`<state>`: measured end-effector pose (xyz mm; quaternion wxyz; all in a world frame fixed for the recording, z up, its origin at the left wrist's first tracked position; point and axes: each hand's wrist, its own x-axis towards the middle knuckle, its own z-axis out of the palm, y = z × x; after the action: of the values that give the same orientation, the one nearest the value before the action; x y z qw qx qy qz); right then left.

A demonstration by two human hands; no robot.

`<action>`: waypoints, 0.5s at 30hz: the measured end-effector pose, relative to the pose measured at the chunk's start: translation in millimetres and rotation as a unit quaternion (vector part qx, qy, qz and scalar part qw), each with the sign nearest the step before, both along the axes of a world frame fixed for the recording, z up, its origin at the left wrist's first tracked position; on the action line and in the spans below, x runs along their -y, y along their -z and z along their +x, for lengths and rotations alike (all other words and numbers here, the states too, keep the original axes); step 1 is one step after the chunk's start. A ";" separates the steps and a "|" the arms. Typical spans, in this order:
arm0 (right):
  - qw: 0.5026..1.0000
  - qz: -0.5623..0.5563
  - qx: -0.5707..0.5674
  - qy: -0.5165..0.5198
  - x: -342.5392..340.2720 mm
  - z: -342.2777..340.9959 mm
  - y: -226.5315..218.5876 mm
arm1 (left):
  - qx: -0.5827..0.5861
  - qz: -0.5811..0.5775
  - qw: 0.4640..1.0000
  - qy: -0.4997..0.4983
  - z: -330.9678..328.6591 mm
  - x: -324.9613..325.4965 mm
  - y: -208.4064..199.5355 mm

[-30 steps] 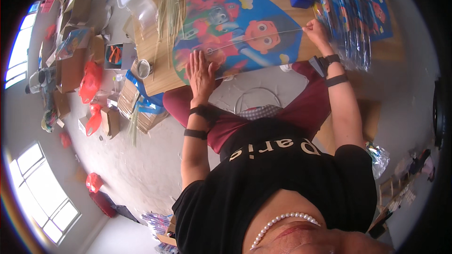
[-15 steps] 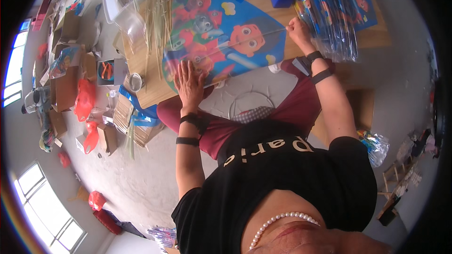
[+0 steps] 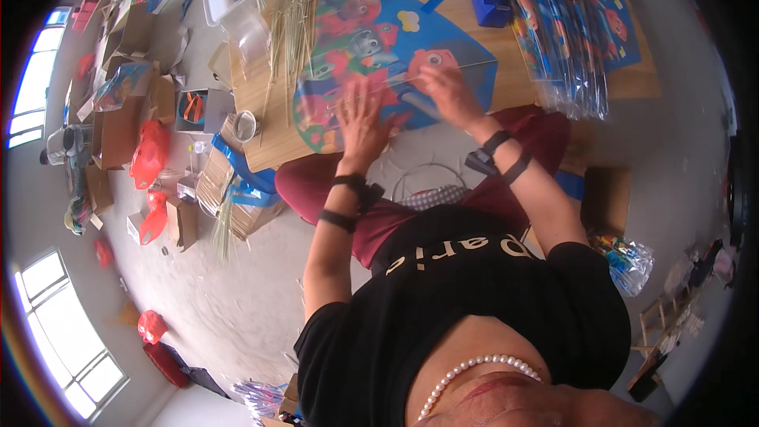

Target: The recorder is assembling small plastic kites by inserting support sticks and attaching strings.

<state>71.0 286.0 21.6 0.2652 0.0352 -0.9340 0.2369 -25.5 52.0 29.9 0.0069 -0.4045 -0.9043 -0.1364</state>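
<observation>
Printed sheet [image 3: 399,51], blue with bright cartoon figures, lies on the wooden table [image 3: 261,103] before a seated person, its near edge toward their lap. Left hand [image 3: 362,122]: palm down, fingers extended and slightly spread over the sheet's near part; nothing seen in its grasp. Right hand [image 3: 455,99]: just beside it, over the sheet's right half, fingers partly bent and blurred; from where I stand, cannot tell whether it grips anything or touches the surface. Thin pale line [image 3: 470,66] runs across the print at the right hand's fingers.

Farther over the tabletop: round container [image 3: 246,126] near the left corner; loose pale sticks [image 3: 291,28] left of the sheet; clear-wrapped packets [image 3: 565,39] to its right; blue tape dispenser [image 3: 486,0] between sheet and packets.

Off to the left: red plastic bag [image 3: 150,154] among cardboard boxes [image 3: 118,134]; beyond, bright window [image 3: 67,332] in the wall.
</observation>
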 end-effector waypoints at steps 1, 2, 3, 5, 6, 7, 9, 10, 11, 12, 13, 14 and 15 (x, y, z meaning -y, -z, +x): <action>0.998 0.004 0.017 -0.054 17.1 -5.2 -8.2 | 0.022 0.034 0.998 0.054 0.3 -10.4 2.9; 0.998 0.005 0.016 -0.052 25.3 -9.8 -6.6 | 0.021 0.035 0.998 0.056 -1.8 -20.5 5.9; 0.998 -0.009 0.023 -0.051 33.8 -13.7 -5.1 | 0.040 0.062 0.995 0.072 -3.7 -28.3 8.3; 0.998 -0.021 0.031 -0.044 32.4 -14.1 3.4 | 0.061 0.091 0.990 0.093 -7.7 -34.8 10.9; 0.998 -0.012 0.044 -0.041 27.8 -14.0 6.9 | 0.052 0.084 0.988 0.121 -12.9 -32.0 11.3; 0.998 -0.004 0.056 -0.039 22.9 -14.4 6.6 | 0.042 0.077 0.985 0.149 -18.1 -29.8 11.1; 0.996 0.005 0.058 -0.063 11.6 -13.9 6.0 | 0.042 0.081 0.982 0.166 -24.9 -26.6 11.4; 0.994 0.015 0.060 -0.091 7.2 -14.0 6.3 | 0.044 0.085 0.979 0.180 -26.8 -25.4 11.2; 0.994 0.014 0.061 -0.089 3.8 -14.9 7.1 | 0.045 0.084 0.979 0.182 -28.2 -25.0 11.3; 0.993 0.020 0.059 -0.099 0.7 -16.3 8.1 | 0.043 0.073 0.978 0.189 -29.6 -24.8 11.6; 0.992 0.025 0.058 -0.111 -1.2 -18.2 8.4 | 0.042 0.061 0.978 0.194 -30.4 -23.7 11.1; 0.992 0.022 0.058 -0.112 -3.4 -20.5 8.7 | 0.044 0.059 0.978 0.193 -31.7 -23.4 10.8; 0.989 0.047 0.050 -0.128 -6.2 -23.1 8.9 | 0.042 0.062 0.977 0.200 -33.7 -23.4 10.4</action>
<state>47.9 292.2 12.7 0.1840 0.1553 -0.9438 0.2265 -59.2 75.4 19.5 -0.0334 -0.5702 -0.7940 -0.2080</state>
